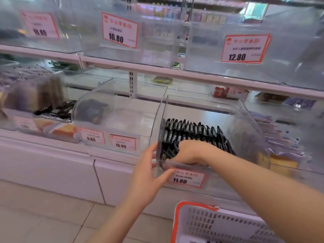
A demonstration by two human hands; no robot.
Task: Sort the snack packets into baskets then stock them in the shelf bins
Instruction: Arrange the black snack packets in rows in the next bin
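On the lower shelf (52, 135) a row of clear bins stands side by side. The bin (245, 120) tagged 11.80 (186, 178) holds black packets (192, 130) standing on edge in tight rows. To its left a nearly bare bin (122, 109) carries tags 9.80 (91, 137) and 15.80 (122, 142), with one dark packet at its back corner. Farther left lie cake slices (64, 130) and more dark packs. To the right are purple-wrapped packs (280, 137) and a yellow cake (284, 162). The upper shelf bears clear bins with tags 16.80 (120, 30) and 12.80 (244, 49). A white basket (219, 223) with an orange rim sits low at the front, under the right forearm.

The left hand (149, 174) rests against the outer left corner of the 11.80 bin, fingers straight and spread, thumb on the front lip beside the tag. The right hand (191, 151) reaches over the front wall into the bin, knuckles up, fingers curled down among the front packets. The bin's front wall and the hand's back hide the fingertips, so I cannot tell whether they grip a packet. The packets lie under and behind that hand, touching it.
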